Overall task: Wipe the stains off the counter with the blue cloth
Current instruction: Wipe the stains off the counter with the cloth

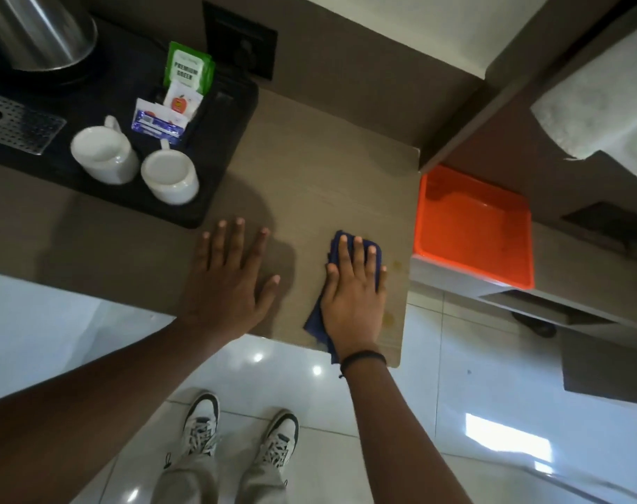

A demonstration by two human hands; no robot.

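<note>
Head view: right hand (353, 296) grip flat, pressing blue cloth (346, 249) on counter (309, 176); stains (396, 265) just beside.

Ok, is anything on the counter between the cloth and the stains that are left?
Nothing visible. The right hand presses the blue cloth flat on the counter; two yellowish stains lie just to its right, with bare surface between. The tray and cups sit well off to the left.
</note>
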